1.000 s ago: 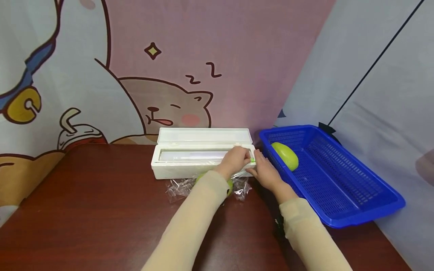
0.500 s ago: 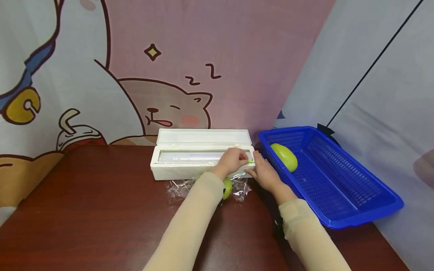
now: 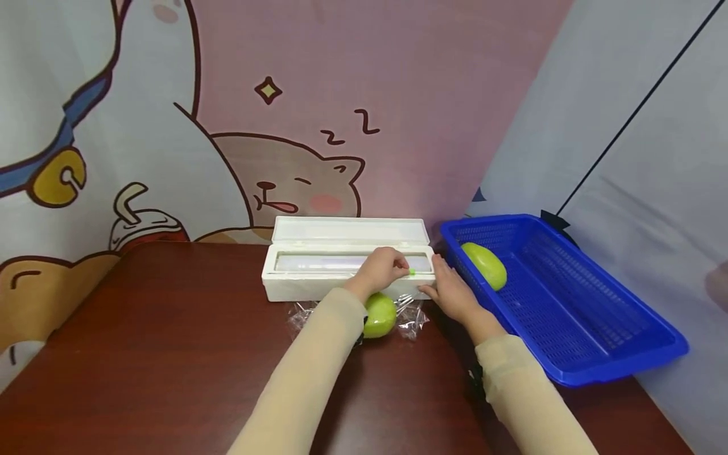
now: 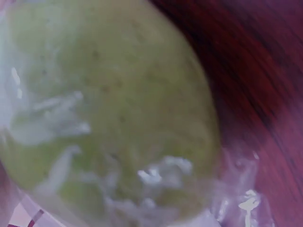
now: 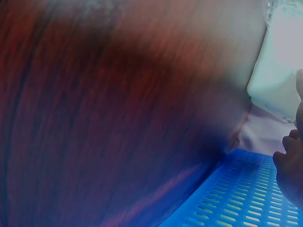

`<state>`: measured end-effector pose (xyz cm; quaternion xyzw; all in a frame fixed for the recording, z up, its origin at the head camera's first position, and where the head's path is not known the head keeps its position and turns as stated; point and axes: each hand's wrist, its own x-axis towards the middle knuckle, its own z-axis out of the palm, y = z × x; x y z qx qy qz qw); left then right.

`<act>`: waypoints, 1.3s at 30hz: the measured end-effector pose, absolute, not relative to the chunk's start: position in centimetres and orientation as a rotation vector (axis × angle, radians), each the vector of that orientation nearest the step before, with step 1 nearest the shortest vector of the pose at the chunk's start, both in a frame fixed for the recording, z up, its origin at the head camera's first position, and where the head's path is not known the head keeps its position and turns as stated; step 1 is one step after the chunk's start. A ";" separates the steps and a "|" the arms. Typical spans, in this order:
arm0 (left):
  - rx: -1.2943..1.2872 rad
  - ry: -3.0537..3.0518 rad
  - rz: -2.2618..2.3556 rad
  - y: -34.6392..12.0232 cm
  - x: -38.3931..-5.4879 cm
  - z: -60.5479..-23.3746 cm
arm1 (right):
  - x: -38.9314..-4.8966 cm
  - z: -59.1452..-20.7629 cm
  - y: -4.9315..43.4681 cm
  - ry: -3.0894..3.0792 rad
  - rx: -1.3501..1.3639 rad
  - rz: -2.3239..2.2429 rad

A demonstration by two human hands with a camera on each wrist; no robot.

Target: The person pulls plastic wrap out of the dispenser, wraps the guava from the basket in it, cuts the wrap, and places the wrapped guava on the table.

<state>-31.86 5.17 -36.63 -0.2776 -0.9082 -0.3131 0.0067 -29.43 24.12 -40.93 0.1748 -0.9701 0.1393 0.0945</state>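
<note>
Dark red wood table (image 3: 142, 354), cartoon-print cloth (image 3: 426, 95) behind. White box (image 3: 307, 289) sits on it, lid (image 3: 349, 230) open along its back. Left hand (image 3: 380, 268) over box's right half, fingertips pinching the green tab (image 3: 412, 272) at its front edge. Right hand (image 3: 453, 295) against box's right end, fingers straight, together. Green fruit (image 3: 380, 316) under clear film (image 3: 412, 323), just in front of box. Blue basket (image 3: 546, 309) right of box, second fruit (image 3: 485, 265) inside.

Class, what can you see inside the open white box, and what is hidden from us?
A pale roll lies lengthwise in the white box. The left hand covers part of it, right of the middle; whatever lies beneath the roll is hidden.
</note>
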 end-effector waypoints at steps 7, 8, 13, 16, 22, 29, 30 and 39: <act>-0.843 -2.890 -0.938 3.8 -32.0 -37.0 | -29.6 -41.2 24.3 -2.886 0.513 0.434; -0.843 -2.892 -0.923 3.5 -32.0 -37.0 | -29.7 -41.2 24.3 -2.885 0.512 0.432; -0.833 -2.905 -0.919 2.3 -31.8 -36.8 | -29.6 -41.2 24.4 -2.885 0.513 0.442; -0.831 -2.911 -0.934 1.7 -31.7 -36.8 | -29.6 -41.3 24.6 -2.883 0.517 0.444; -0.827 -2.885 -0.971 0.5 -31.5 -36.9 | -29.8 -41.6 24.7 -2.882 0.525 0.438; -0.802 -2.817 -1.123 -0.4 -31.3 -37.4 | -29.9 -41.7 24.7 -2.878 0.531 0.442; -0.805 -2.809 -1.133 -0.5 -31.3 -37.5 | -29.9 -41.8 24.7 -2.877 0.531 0.444; -0.785 -2.805 -1.093 -1.7 -31.2 -37.6 | -29.6 -41.5 24.5 -2.852 0.543 0.422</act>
